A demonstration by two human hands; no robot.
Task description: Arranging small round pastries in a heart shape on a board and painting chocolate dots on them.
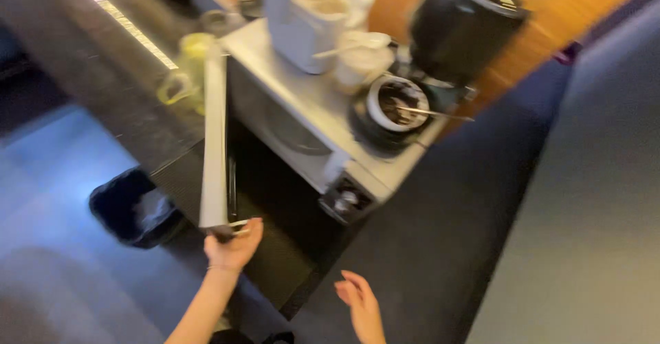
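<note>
A white microwave oven (313, 107) stands on a dark counter, its door (214, 145) swung wide open toward me. My left hand (235, 245) grips the lower edge of that door. The dark oven cavity (268, 179) lies behind it. My right hand (359, 301) hovers lower right with fingers spread, holding nothing, below the oven's control panel (347, 200). The picture is blurred by motion.
On top of the oven stand a white container (302, 21), a white bowl with a spoon (361, 52) and a dark pot with a utensil (395, 107). A black appliance (464, 21) stands behind. A glass mug (184, 76) sits on the counter. A black bin (134, 208) stands on the floor.
</note>
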